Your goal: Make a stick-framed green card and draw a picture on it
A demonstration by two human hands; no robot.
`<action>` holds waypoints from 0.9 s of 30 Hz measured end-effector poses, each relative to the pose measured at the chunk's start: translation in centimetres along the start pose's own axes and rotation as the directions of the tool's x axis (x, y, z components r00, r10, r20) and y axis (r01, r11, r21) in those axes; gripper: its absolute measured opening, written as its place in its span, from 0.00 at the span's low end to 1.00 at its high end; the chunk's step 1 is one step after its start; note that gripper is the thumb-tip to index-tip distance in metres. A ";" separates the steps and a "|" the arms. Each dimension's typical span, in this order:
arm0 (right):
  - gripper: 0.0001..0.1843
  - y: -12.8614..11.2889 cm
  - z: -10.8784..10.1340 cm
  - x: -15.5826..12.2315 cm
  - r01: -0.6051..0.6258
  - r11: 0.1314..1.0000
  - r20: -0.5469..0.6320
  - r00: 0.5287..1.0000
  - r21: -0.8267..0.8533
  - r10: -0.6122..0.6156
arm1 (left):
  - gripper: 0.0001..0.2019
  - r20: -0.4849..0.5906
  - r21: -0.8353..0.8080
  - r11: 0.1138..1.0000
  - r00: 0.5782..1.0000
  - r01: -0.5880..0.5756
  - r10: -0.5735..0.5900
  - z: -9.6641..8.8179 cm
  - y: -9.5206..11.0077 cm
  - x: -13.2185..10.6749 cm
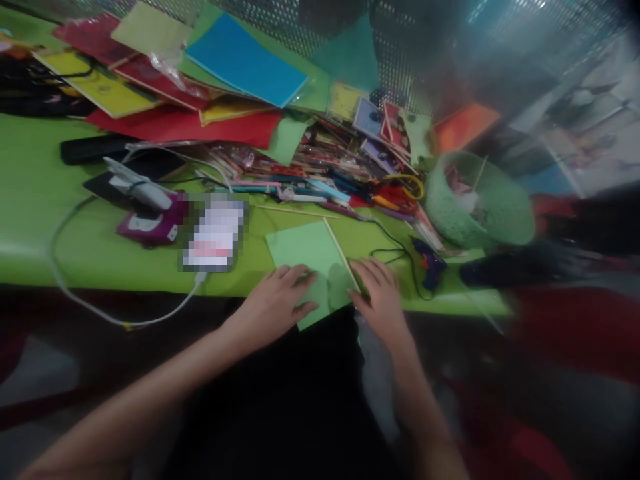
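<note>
A light green sheet of paper point(305, 250) lies at the front edge of the table, its lower corner hanging past the edge. A thin pale stick point(337, 243) lies along the sheet's right side. My left hand point(280, 297) rests on the paper's left part, fingers stretched and thumb apart. On the other side, my right hand point(380, 293) touches the lower part of the stick with fingertips and thumb, its fingers spread. Whether the stick is fixed to the paper I cannot tell.
A charging phone point(215, 233) and a purple power socket point(153, 223) with a white cable stand left. Behind lie pens, sticks and stacked coloured paper point(245, 60). To the right are a dark glue gun point(429, 263) with its cord and a green basket point(480, 227).
</note>
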State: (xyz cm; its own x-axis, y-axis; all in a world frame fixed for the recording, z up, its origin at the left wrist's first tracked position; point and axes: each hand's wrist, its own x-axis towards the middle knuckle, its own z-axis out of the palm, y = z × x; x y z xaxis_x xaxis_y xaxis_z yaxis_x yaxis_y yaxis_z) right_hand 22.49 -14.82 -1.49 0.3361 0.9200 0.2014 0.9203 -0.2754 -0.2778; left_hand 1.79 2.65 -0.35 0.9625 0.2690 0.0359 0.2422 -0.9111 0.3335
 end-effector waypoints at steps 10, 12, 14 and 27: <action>0.21 2.2 0.8 0.9 -0.077 0.996 -0.063 0.995 -0.037 0.075 | 0.25 -0.093 0.022 0.998 0.994 0.053 -0.051 0.5 -2.7 -0.2; 0.21 2.9 0.9 1.8 -0.096 0.994 -0.077 0.993 -0.044 0.092 | 0.24 -0.096 0.013 0.998 0.994 0.056 -0.054 0.4 -2.2 -0.7; 0.21 3.7 1.0 2.9 -0.114 0.992 -0.085 0.990 -0.048 0.109 | 0.24 -0.092 0.009 0.999 0.995 0.047 -0.046 0.4 -1.7 -1.1; 0.18 5.0 -0.4 2.7 -0.213 0.956 -0.353 0.895 0.201 0.273 | 0.24 -0.123 -0.024 1.000 0.992 0.003 -0.006 1.0 -1.3 -1.1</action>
State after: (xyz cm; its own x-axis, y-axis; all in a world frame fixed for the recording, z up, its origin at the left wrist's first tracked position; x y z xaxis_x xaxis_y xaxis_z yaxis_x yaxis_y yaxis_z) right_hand 28.07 -13.84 -1.98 0.6227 0.6499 0.4357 0.7685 -0.4032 -0.4969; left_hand 0.58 3.20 -1.78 0.9386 0.3109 0.1499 0.2422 -0.9026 0.3558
